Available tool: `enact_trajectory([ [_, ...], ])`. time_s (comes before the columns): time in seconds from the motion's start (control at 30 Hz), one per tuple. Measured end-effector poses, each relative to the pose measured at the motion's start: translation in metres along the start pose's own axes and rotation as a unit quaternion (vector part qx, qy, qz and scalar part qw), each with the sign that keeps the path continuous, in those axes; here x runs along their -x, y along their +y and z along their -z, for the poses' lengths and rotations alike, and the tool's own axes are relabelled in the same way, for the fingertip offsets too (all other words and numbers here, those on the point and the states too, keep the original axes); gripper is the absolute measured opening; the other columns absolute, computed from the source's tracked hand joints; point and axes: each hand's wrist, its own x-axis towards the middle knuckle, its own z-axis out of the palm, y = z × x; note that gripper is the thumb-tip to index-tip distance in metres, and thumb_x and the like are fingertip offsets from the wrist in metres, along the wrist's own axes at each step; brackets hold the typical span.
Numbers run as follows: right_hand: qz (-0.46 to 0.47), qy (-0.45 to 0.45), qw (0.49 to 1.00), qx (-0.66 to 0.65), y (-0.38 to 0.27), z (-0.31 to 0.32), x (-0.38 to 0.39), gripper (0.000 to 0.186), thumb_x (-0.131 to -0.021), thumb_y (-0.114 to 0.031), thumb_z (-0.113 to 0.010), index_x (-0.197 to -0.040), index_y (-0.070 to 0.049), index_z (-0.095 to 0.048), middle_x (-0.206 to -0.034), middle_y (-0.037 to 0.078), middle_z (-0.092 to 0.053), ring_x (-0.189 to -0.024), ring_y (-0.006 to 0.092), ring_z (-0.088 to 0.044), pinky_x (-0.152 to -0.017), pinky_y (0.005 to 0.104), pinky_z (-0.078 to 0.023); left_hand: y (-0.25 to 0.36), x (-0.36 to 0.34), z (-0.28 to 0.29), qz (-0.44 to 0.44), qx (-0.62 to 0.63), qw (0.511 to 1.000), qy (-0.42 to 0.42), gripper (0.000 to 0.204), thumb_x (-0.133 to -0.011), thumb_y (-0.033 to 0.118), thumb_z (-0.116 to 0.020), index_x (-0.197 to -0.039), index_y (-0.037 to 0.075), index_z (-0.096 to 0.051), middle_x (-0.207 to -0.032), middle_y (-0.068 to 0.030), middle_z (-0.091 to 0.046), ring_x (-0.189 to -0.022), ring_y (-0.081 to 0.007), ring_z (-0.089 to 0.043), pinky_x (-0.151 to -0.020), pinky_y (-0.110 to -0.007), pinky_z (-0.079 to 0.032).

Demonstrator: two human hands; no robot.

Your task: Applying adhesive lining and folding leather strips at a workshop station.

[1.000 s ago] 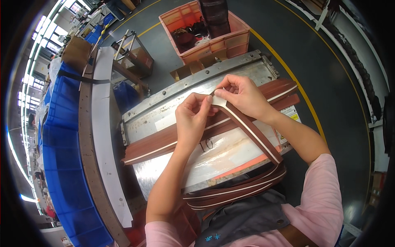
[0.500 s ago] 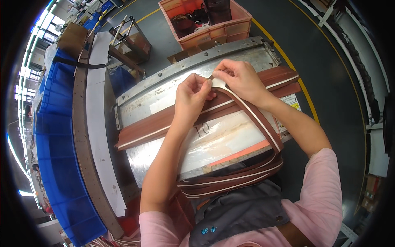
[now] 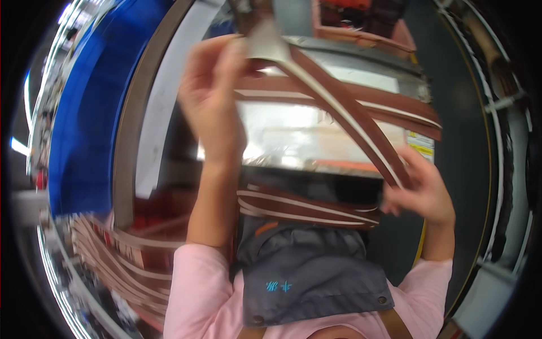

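My left hand [image 3: 217, 96] is raised at the upper left, blurred by motion. Its fingers are closed on a brown strip with a white stripe [image 3: 345, 111], near a pale section [image 3: 265, 44]. From there the strip slants down to my right hand [image 3: 422, 189], whose fingers are wrapped round it. Beneath it, a layered stack of brown striped strips [image 3: 406, 112] lies across a metal plate [image 3: 282, 121]. Looped lengths of brown strip [image 3: 307, 209] hang in front of my grey apron [image 3: 316, 282].
Left of the plate are a long white board [image 3: 161, 113] and a blue bin [image 3: 84, 135]. More brown strips [image 3: 113, 265] lie in folds at the lower left. Beyond the plate stands a pink crate [image 3: 403, 39] with dark contents. A yellow line marks the floor to the right.
My left hand has moved up and left, pulling the strip's pale section along. My right hand has left that section and moved down to the right onto the strip. The head view has shifted.
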Motion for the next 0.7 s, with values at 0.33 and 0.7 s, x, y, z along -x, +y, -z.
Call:
enact_trajectory([
  [0.33, -0.045, 0.071, 0.966, 0.246, 0.127, -0.026, 0.052, 0.035, -0.089, -0.013, -0.083, -0.121, -0.005, -0.072, -0.099, 0.006, -0.072, -0.088, 0.0166, -0.069, -0.078, 0.0296, -0.053, -0.124, 0.326, 0.295, 0.394, -0.272, 0.8, 0.362, 0.03, -0.106, 0.033, -0.065, -0.111, 0.003, -0.069, -0.097, -0.008, -0.074, -0.091, -0.0214, -0.072, -0.08, -0.036, -0.058],
  [0.7, 0.266, 0.12, 0.807, 0.514, 0.031, -0.015, -0.077, 0.016, -0.098, -0.009, -0.069, -0.109, 0.001, -0.075, -0.107, 0.016, -0.074, -0.105, 0.0351, -0.069, -0.093, 0.04, -0.054, -0.091, 0.292, 0.141, 0.195, -0.463, 0.812, -0.297, 0.051, -0.102, 0.045, -0.066, -0.148, 0.022, -0.066, -0.163, -0.0166, -0.051, -0.152, -0.0433, -0.041, -0.125, -0.056, -0.031],
])
